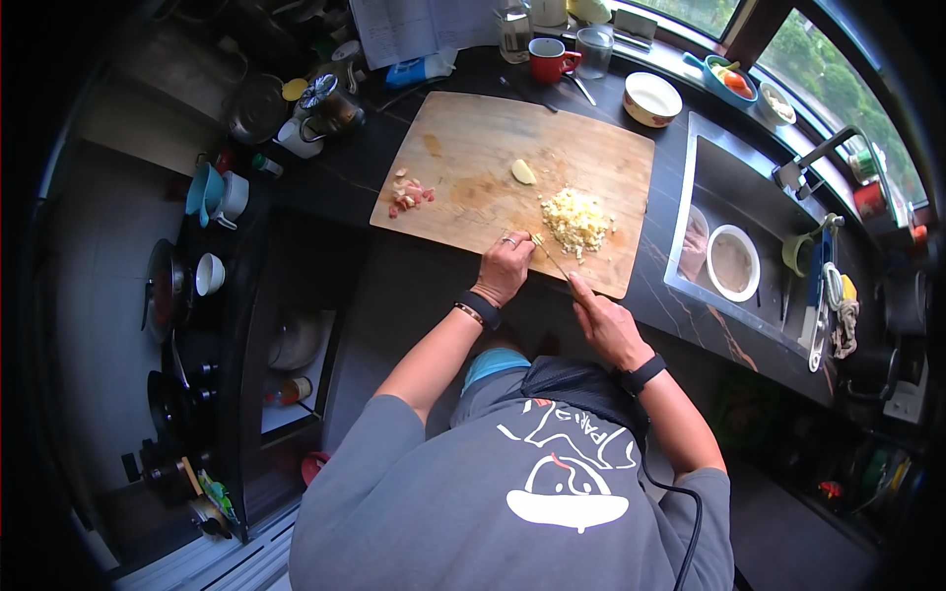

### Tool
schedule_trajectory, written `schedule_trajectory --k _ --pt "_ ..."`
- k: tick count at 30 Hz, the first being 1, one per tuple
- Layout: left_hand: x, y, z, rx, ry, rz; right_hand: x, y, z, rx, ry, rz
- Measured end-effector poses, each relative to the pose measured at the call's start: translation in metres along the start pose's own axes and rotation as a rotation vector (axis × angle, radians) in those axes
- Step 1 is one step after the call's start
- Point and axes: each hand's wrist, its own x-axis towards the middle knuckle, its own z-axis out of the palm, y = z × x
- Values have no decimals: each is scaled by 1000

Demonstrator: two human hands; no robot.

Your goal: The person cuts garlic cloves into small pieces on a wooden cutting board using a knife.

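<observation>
On the large wooden cutting board (473, 138) my right hand (608, 325) grips a knife (555, 262) by its handle near the front edge. The blade points up and left toward a small pale yellow piece (536, 239). My left hand (506, 266), with a ring on one finger, has its fingertips pressed together against that piece at the board's edge. A pile of chopped pale yellow bits (575, 221) lies just right of the blade. Beyond it rests one larger pale piece (523, 172). Small pink pieces (410, 193) sit at the board's left side.
A sink (680, 236) with a white bowl (732, 263) is on the right. Behind the board stand a red mug (552, 61), a glass (594, 51) and a white bowl (652, 98). Jars (333, 104) and pots (230, 200) are at the left.
</observation>
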Motion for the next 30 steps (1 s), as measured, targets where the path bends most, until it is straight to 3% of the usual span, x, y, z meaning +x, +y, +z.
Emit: schedule_trajectory --k 7,12,18,22,30 --pt "0 0 2 -40 30 33 14 -3 8 -19 -85 58" --pt "-3 0 1 -45 33 31 22 12 32 -71 18 -5" --pt "-8 -1 -2 -1 27 59 -21 18 3 -1 -86 47" --pt "-7 -1 0 -5 57 49 -29 6 -22 115 -23 34" --pt "-5 -2 -3 -41 40 2 0 0 -3 15 -13 1"
